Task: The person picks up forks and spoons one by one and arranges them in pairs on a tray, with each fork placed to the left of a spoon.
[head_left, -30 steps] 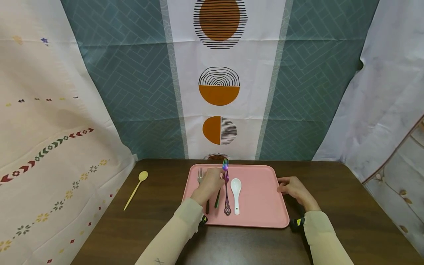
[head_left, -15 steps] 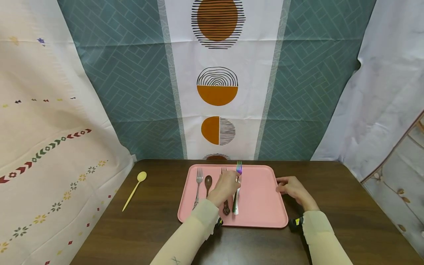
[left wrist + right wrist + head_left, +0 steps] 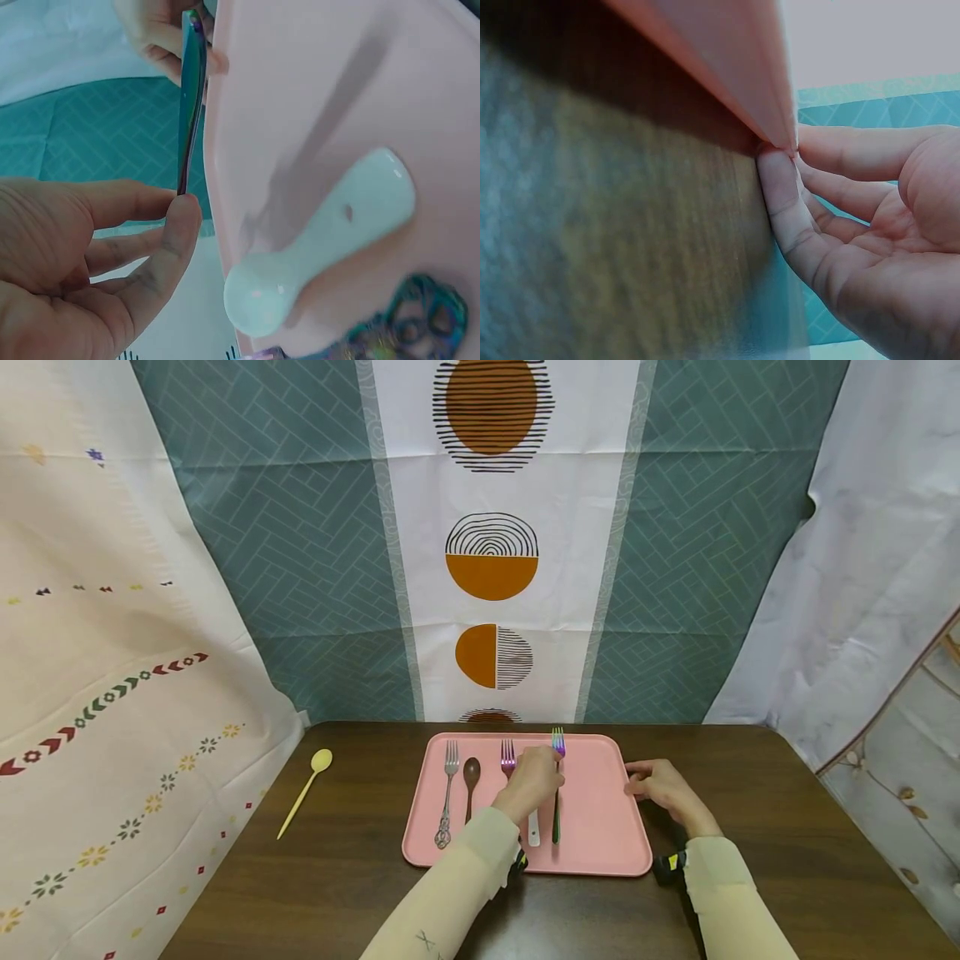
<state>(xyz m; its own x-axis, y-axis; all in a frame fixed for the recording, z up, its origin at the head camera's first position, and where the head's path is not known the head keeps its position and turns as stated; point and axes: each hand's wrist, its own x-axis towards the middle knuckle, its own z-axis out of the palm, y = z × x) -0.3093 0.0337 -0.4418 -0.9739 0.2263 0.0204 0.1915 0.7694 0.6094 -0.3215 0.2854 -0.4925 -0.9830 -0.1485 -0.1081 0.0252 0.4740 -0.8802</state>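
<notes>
Over the pink tray (image 3: 600, 810), my left hand (image 3: 527, 781) pinches a rainbow-coloured fork (image 3: 557, 820) between thumb and forefinger. The fork points away from me, just right of a white spoon (image 3: 534, 833) that the hand partly covers. In the left wrist view the fork's handle (image 3: 192, 94) stands apart from the tray surface, its shadow falling beside the white spoon (image 3: 330, 232). My right hand (image 3: 667, 789) holds the tray's right rim; the right wrist view shows thumb and forefinger pinching the rim (image 3: 769, 97). A purple fork (image 3: 508, 755) lies partly hidden behind my left hand.
On the tray's left side lie an ornate silver fork (image 3: 451, 760) and a brown spoon (image 3: 472, 770). A yellow spoon (image 3: 321, 761) lies on the dark wooden table (image 3: 352, 827), left of the tray. Patterned cloths (image 3: 300, 568) hang behind the table.
My left hand has carried the rainbow-coloured fork to the right, from over the purple fork, past the white spoon, to its right side. My right hand has stayed at the tray's rim.
</notes>
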